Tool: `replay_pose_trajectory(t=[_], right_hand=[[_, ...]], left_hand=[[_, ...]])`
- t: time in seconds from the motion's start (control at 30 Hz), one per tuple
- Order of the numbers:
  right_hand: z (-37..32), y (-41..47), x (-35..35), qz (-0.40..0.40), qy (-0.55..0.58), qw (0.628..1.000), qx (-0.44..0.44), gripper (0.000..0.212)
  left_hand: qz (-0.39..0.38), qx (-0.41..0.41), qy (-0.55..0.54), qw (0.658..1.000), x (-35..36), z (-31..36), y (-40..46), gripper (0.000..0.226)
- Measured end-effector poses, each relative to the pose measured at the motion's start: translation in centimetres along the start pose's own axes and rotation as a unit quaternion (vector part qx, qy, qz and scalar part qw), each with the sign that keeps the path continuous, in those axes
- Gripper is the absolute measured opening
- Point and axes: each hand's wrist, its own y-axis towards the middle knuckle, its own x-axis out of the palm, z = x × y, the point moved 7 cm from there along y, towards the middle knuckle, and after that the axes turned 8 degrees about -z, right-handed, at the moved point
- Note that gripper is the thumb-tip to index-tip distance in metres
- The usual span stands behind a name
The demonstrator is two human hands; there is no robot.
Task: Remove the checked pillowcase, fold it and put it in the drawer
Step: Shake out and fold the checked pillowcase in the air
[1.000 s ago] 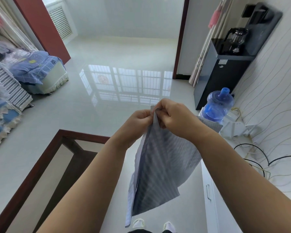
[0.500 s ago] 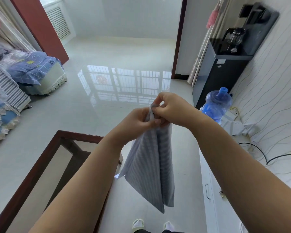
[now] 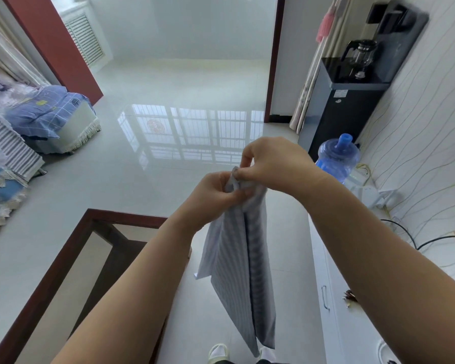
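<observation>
The checked grey-blue pillowcase (image 3: pixel 241 271) hangs folded lengthwise in front of me, its lower end near my slippers. My left hand (image 3: pixel 213 195) pinches its top edge from the left. My right hand (image 3: pixel 271 161) pinches the same top corner from the right, just above and touching the left. Both hands hold the cloth up in mid-air above the floor. A white cabinet with a drawer handle (image 3: pixel 325 298) stands low at the right, beneath my right forearm.
A dark wood-framed glass table (image 3: pixel 71 248) lies at lower left. A black water dispenser (image 3: pixel 344 106) with a glass kettle and a blue water bottle (image 3: pixel 336 158) stand at the right wall. Bedding and a sofa (image 3: pixel 50 114) sit at the left. Cables trail at the right.
The pillowcase has swung from a wide hanging sheet into a narrow lengthwise fold. Both hands stay together at its top, and the cloth has settled straighter down.
</observation>
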Motion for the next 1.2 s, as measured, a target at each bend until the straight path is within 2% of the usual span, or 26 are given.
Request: replay_pose_trajectory(t=[0.07, 0.17, 0.2, 0.3, 0.37, 0.4, 0.47, 0.5, 0.67, 0.77, 0.83, 0.93, 1.0, 1.1, 1.2], right_hand=[[0.9, 0.4, 0.9, -0.032, 0.120, 0.991, -0.050, 0.032], [2.8, 0.3, 3.5, -0.121, 0.353, 0.925, -0.068, 0.086], [3.4, 0.1, 4.8, -0.147, 0.375, 0.913, -0.061, 0.095], [4.9, -0.2, 7.0, -0.173, 0.317, 0.932, -0.041, 0.101], [5.9, -0.3, 7.8, -0.182, 0.317, 0.930, -0.031, 0.094], [6.2, -0.4, 8.2, -0.193, 0.325, 0.925, -0.026, 0.081], [7.0, -0.6, 9.0, -0.206, 0.329, 0.922, -0.015, 0.047], [7.5, -0.7, 9.3, -0.204, 0.315, 0.927, -0.007, 0.038], [10.8, -1.8, 11.4, -0.233, 0.266, 0.933, 0.066, 0.013], [12.8, -3.1, 12.3, -0.247, 0.256, 0.929, 0.102, 0.010], [13.7, -3.6, 12.1, -0.218, 0.297, 0.923, 0.113, 0.015], [14.6, -3.3, 10.7, -0.153, 0.296, 0.935, 0.121, 0.019], [15.2, -2.8, 9.7, -0.133, 0.239, 0.953, 0.133, 0.020], [16.5, -2.5, 8.8, -0.142, 0.145, 0.966, 0.158, 0.024], [18.1, -2.7, 8.1, -0.097, 0.112, 0.970, 0.194, 0.015]], left_hand=[[-0.008, 0.005, 0.003, 1.000, -0.4, 0.3, 0.0, 0.014], [-0.027, 0.010, 0.000, 1.000, -1.3, 1.4, 0.2, 0.023], [-0.025, 0.013, 0.000, 1.000, -1.8, 2.0, 0.4, 0.024], [0.002, 0.025, -0.002, 1.000, -3.8, 3.3, 0.9, 0.023], [0.042, 0.030, -0.013, 0.999, -5.3, 3.5, 1.0, 0.009], [0.067, 0.038, -0.016, 0.997, -6.0, 3.7, 1.0, 0.003], [0.115, 0.056, -0.016, 0.992, -6.9, 4.1, 0.9, 0.005], [0.136, 0.067, -0.012, 0.988, -7.2, 4.4, 0.9, 0.004], [0.225, 0.107, 0.055, 0.967, -8.9, 6.4, 1.0, 0.016], [0.278, 0.105, 0.061, 0.953, -11.2, 5.8, 0.7, 0.016], [0.317, 0.105, 0.036, 0.942, -12.8, 4.6, 0.2, 0.009], [0.349, 0.123, 0.015, 0.929, -13.8, 3.3, -0.6, 0.027], [0.356, 0.124, 0.016, 0.926, -13.5, 2.7, -0.9, 0.029], [0.337, 0.117, 0.020, 0.934, -12.6, 1.9, -0.9, 0.043], [0.314, 0.098, 0.055, 0.943, -11.7, 1.4, -0.4, 0.038]])
